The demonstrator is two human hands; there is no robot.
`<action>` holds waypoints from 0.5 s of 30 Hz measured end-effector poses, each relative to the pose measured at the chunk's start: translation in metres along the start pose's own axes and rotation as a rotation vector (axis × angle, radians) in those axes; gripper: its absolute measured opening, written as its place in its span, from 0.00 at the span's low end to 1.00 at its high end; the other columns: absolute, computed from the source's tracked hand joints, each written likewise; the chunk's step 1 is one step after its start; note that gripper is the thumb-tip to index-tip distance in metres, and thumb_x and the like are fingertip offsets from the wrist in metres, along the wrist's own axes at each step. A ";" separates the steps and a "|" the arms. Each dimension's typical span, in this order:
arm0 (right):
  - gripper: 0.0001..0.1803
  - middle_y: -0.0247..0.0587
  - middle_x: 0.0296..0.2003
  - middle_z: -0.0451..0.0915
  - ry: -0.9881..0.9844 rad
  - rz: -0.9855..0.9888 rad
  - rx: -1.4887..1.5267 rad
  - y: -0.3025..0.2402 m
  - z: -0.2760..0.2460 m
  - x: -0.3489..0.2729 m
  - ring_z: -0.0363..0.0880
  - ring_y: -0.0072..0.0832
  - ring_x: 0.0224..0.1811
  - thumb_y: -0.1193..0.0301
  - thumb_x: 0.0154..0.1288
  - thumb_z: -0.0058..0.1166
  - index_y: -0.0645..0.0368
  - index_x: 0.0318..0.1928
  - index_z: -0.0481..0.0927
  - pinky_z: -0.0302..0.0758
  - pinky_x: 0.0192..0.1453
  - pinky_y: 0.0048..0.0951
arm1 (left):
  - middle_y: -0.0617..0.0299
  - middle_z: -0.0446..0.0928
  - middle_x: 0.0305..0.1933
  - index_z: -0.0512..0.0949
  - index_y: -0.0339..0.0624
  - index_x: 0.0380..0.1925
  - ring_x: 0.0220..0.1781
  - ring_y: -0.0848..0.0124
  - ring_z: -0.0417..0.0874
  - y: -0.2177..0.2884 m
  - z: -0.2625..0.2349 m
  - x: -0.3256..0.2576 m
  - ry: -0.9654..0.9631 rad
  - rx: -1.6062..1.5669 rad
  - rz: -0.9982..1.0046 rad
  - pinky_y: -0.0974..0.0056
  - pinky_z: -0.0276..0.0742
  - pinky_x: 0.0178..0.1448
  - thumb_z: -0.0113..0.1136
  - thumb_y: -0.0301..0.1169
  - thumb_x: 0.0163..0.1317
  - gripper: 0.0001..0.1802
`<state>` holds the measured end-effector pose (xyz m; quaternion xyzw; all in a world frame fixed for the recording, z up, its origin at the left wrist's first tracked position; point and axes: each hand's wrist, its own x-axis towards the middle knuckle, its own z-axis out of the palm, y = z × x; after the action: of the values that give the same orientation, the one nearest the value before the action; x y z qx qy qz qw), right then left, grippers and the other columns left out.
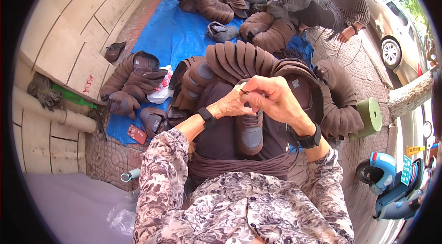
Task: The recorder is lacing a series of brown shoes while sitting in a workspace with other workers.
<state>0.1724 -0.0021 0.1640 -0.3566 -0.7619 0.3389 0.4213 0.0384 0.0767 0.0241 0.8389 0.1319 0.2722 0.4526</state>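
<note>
Hands meet just above the lap: the left hand (229, 105) is bunched with fingertips pressed together, and the right hand (272, 99) curls over it, pinching something small and dark between thumb and forefinger; what it is cannot be made out. Directly under them a brown shoe upper (250, 132) rests on the dark apron (221, 138), toe pointing toward the body. It looks light and floppy, likely stiffer at the padded toe, so the firmer collar edge seems the best place to grip it. Stacks of brown uppers (239, 59) fan out just beyond, on a blue tarp (177, 36). Another person (322, 11) sits farther off, near a green roll (370, 115).
</note>
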 end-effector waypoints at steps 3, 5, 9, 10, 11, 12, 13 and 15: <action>0.03 0.42 0.20 0.76 -0.028 0.061 0.107 0.000 0.007 0.003 0.78 0.28 0.22 0.77 0.56 0.55 0.62 0.32 0.76 0.73 0.26 0.25 | 0.57 0.72 0.46 0.74 0.37 0.38 0.48 0.63 0.75 0.013 -0.003 -0.001 -0.051 -0.339 -0.219 0.64 0.74 0.50 0.68 0.31 0.42 0.21; 0.04 0.41 0.21 0.77 -0.117 -0.003 -0.046 -0.003 0.017 0.005 0.80 0.33 0.25 0.75 0.55 0.55 0.60 0.32 0.76 0.75 0.33 0.32 | 0.57 0.72 0.46 0.74 0.36 0.38 0.48 0.63 0.75 0.012 0.000 0.001 0.023 -0.311 -0.243 0.64 0.73 0.51 0.68 0.33 0.42 0.22; 0.06 0.41 0.23 0.78 -0.073 -0.053 -0.217 0.018 0.048 0.010 0.78 0.41 0.29 0.72 0.53 0.56 0.56 0.33 0.77 0.70 0.42 0.43 | 0.57 0.72 0.45 0.74 0.36 0.37 0.47 0.64 0.75 -0.001 0.008 -0.001 0.128 -0.265 -0.258 0.64 0.73 0.51 0.70 0.36 0.42 0.24; 0.05 0.39 0.22 0.78 -0.041 -0.054 -0.212 0.022 0.046 0.010 0.78 0.37 0.26 0.73 0.53 0.57 0.57 0.33 0.77 0.70 0.36 0.37 | 0.57 0.73 0.44 0.74 0.36 0.37 0.47 0.64 0.75 -0.004 0.009 -0.001 0.142 -0.259 -0.246 0.64 0.73 0.51 0.70 0.37 0.42 0.24; 0.05 0.36 0.21 0.78 -0.009 -0.054 -0.202 0.024 0.044 0.009 0.78 0.32 0.23 0.74 0.54 0.57 0.58 0.33 0.77 0.70 0.31 0.31 | 0.57 0.73 0.44 0.74 0.36 0.37 0.47 0.64 0.75 -0.007 0.008 -0.005 0.156 -0.254 -0.239 0.64 0.73 0.51 0.70 0.38 0.42 0.25; 0.04 0.34 0.20 0.78 0.018 -0.058 -0.189 0.024 0.038 0.007 0.78 0.28 0.20 0.75 0.54 0.57 0.59 0.32 0.77 0.70 0.25 0.25 | 0.57 0.73 0.44 0.74 0.35 0.37 0.47 0.64 0.75 -0.009 0.006 -0.008 0.176 -0.248 -0.235 0.64 0.73 0.51 0.71 0.39 0.42 0.25; 0.04 0.34 0.20 0.78 0.037 -0.049 -0.210 0.022 0.026 0.004 0.78 0.28 0.20 0.75 0.54 0.57 0.59 0.32 0.77 0.70 0.25 0.25 | 0.57 0.73 0.43 0.73 0.35 0.36 0.47 0.64 0.75 -0.012 0.005 -0.011 0.197 -0.241 -0.231 0.64 0.73 0.51 0.71 0.40 0.42 0.26; 0.04 0.38 0.22 0.78 0.119 -0.249 -0.110 0.006 -0.004 0.006 0.79 0.28 0.21 0.77 0.56 0.55 0.61 0.34 0.77 0.72 0.24 0.24 | 0.57 0.73 0.43 0.73 0.35 0.36 0.47 0.64 0.75 -0.009 -0.001 -0.022 0.265 -0.210 -0.236 0.64 0.72 0.51 0.72 0.42 0.42 0.27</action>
<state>0.1751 0.0062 0.1630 -0.3016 -0.7912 0.2199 0.4844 0.0203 0.0722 0.0091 0.7224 0.2587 0.3376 0.5451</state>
